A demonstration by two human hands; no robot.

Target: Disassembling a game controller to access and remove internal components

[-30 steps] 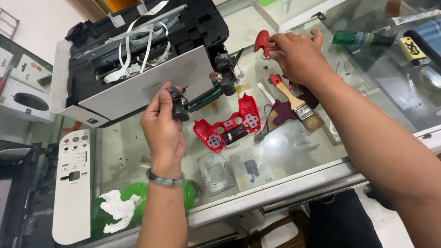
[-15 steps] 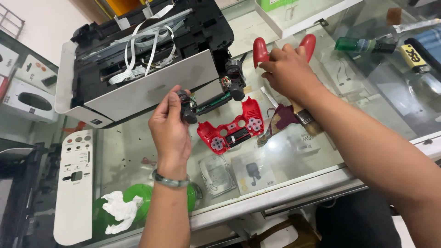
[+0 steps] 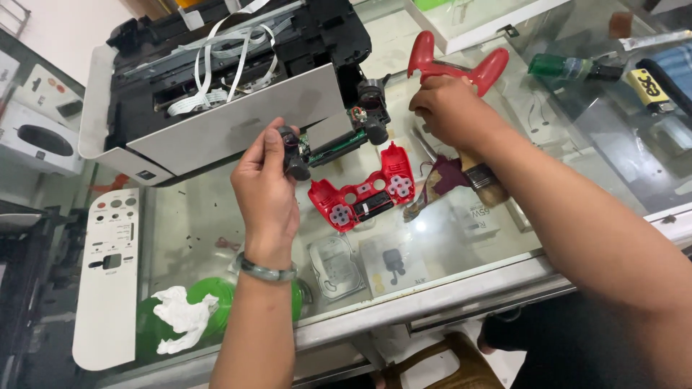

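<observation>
Over the glass desk [image 3: 216, 216], the left hand [image 3: 268, 189] fingers pinch a black knobbed circuit board [image 3: 333, 140], while the right hand [image 3: 450, 112] grips a glossy red horned shell [image 3: 454, 63].

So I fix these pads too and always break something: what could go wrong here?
The circuit board hangs in the air, pinched only by the left hand at one thumbstick; it could twist or drop onto the glass counter. The right hand holds the red shell close by and could knock it.
</observation>
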